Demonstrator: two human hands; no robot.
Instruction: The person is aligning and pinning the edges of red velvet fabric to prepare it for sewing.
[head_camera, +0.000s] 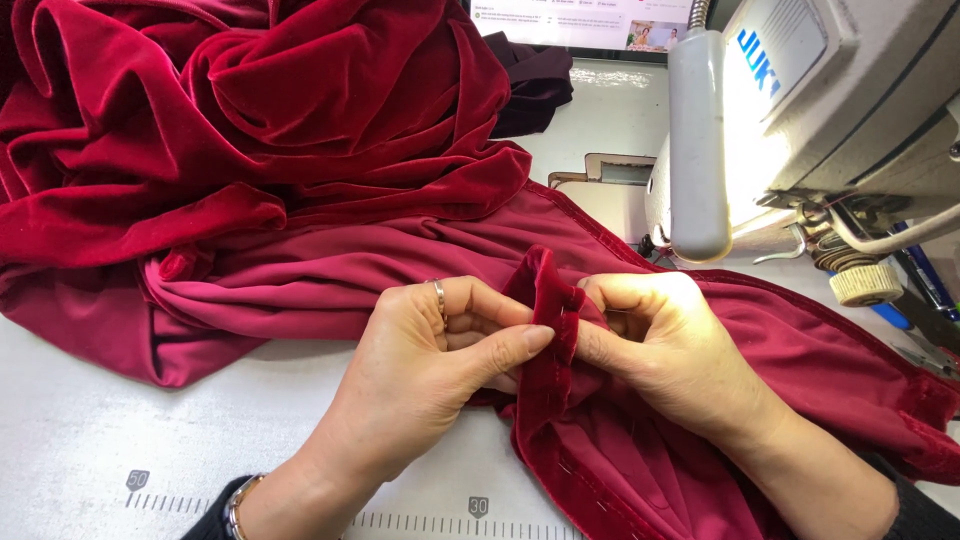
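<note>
Two hands pinch raised fold of red velvet fabric (545, 300) at table centre, just before sewing machine. Left hand (430, 350): thumb and forefinger closed on fold's left face, ring (439, 292) on finger, bracelet (238, 503) at wrist. Right hand (660, 345): fingers curled, gripping fold's right face, wrist lying on cloth. Rest of fabric heaped upper left, trailing lower right. White sewing machine (800, 110) upper right, lamp arm (697, 150) hanging near cloth edge. White table (90, 430) with ruler marks (400, 522) along near edge. Screen (580, 20) behind.
</note>
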